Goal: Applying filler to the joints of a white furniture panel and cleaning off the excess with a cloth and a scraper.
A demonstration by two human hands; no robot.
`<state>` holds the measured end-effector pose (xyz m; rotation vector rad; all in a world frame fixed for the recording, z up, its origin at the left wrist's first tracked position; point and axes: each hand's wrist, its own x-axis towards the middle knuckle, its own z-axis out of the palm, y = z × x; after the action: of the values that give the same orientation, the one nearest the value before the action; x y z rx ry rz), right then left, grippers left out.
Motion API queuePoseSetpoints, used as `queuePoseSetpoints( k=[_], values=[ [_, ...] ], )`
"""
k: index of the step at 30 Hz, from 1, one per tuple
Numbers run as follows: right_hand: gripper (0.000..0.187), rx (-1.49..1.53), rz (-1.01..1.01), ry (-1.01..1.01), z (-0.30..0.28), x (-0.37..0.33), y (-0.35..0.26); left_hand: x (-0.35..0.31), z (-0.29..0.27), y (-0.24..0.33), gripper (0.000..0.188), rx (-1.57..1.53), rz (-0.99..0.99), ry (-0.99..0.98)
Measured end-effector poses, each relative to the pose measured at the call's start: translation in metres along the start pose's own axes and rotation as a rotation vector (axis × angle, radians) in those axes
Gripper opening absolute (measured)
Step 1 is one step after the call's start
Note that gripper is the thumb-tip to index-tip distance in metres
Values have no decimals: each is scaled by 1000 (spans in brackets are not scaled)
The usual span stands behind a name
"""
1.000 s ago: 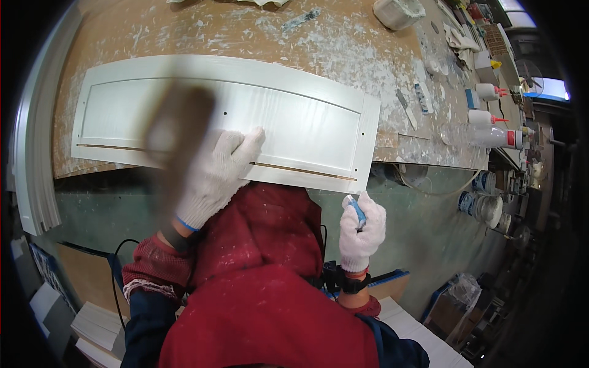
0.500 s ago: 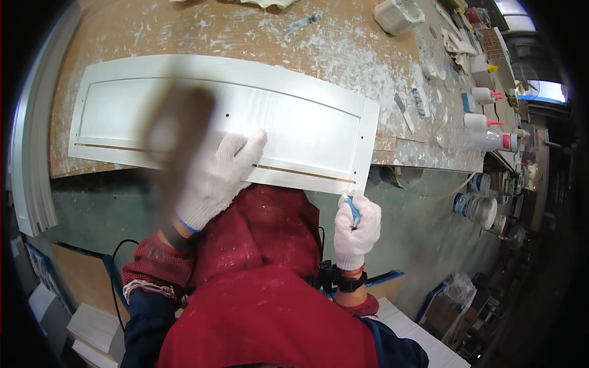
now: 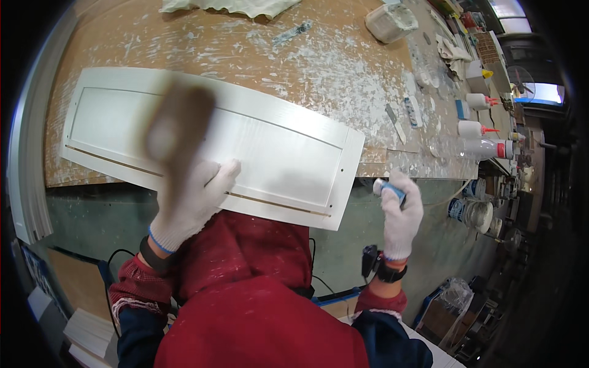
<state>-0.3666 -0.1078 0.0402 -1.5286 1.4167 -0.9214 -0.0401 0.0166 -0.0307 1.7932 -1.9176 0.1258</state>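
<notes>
A long white panel (image 3: 276,153) with a recessed centre and a narrow slot along its near side lies on the worktable, its near right part jutting past the table's front edge. My left hand (image 3: 195,202), in a white knit glove, holds the panel at its near edge; some of its fingers are hidden behind a dark blur. Off the panel's right end, my gloved right hand (image 3: 403,218) is raised and closed around a small blue block (image 3: 394,192) with a pale face. That block is apart from the panel.
The paint-smeared worktable (image 3: 343,80) holds a white tub (image 3: 391,23), a flat scraper (image 3: 396,124) and glue bottles (image 3: 471,129) at the right. Paint buckets (image 3: 475,213) stand beyond its right end. A dark blurred object (image 3: 184,119) hangs close to the camera.
My right hand has moved right and up, away from the panel's near right corner, with the blue block. The panel and my left hand have shifted left and nearer, and the panel is more tilted.
</notes>
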Motion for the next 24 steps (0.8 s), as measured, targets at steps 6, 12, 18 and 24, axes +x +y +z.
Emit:
queuePoseSetpoints(
  k=[6, 12, 18, 24],
  values=[
    [32, -216, 10, -248, 6, 79, -1, -9, -3, -3, 40, 62, -9, -31],
    [37, -381, -151, -417, 14, 109, -14, -10, -6, -2, 41, 57, -28, -75],
    [38, -471, -286, -537, 20, 126, -21, -10, -11, 1, 45, -52, -112, -142],
    [36, -539, -201, -630, 20, 136, -39, 4, -25, 6, 50, -151, -290, -328]
  ],
)
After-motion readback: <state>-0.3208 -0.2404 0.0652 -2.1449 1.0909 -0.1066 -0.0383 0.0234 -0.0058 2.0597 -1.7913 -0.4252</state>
